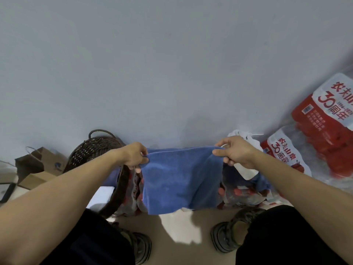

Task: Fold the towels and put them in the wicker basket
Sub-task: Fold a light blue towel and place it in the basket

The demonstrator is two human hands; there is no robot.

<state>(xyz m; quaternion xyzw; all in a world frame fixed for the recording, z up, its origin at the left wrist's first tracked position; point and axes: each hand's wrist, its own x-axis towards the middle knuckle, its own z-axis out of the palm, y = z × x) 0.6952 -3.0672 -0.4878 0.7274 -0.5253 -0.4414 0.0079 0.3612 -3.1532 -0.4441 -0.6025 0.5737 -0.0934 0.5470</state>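
Holding a blue towel [177,178] by its top corners, left hand [133,155] and right hand [235,152] pinch it mid-fold; the wicker basket [99,148] at left awaits it.

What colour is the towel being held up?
The towel is plain blue with no pattern, seen clearly in the head view, pinched between both hands.

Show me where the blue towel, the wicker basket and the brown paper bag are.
blue towel [177,180], head view, middle of the hanging cloth.
wicker basket [91,148], head view, woven wall below the far handle.
brown paper bag [41,159], head view, its front face.
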